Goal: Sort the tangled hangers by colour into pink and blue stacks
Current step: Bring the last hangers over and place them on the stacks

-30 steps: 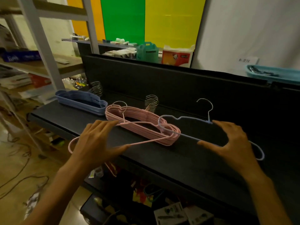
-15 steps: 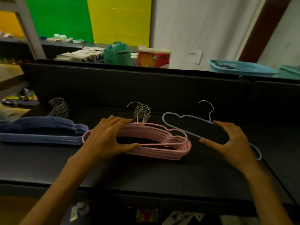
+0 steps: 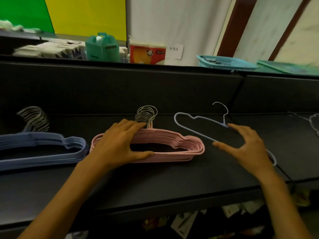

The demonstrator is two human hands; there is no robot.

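Observation:
A stack of pink hangers (image 3: pixel 183 146) lies in the middle of the black shelf (image 3: pixel 155 183), its metal hooks bunched at the back. My left hand (image 3: pixel 119 142) rests on the stack's left half, fingers over the top bar and thumb along the front bar. To the left sits a stack of blue hangers (image 3: pixel 43 149). A single blue hanger (image 3: pixel 196 128) lies flat to the right of the pink stack. My right hand (image 3: pixel 246 145) is spread over its right half, fingertips near its neck, thumb pointing left.
Another pale hanger (image 3: pixel 312 123) shows at the far right edge. Behind the shelf's black back panel stand a teal container (image 3: pixel 101 47), a red tissue pack (image 3: pixel 146 52) and a teal basket (image 3: pixel 226 62). Clutter lies below the shelf's front edge.
My left hand brought a loose pink hanger onto the pink stack and now rests on it. My right hand has stayed over the single blue hanger. The view swung to the right.

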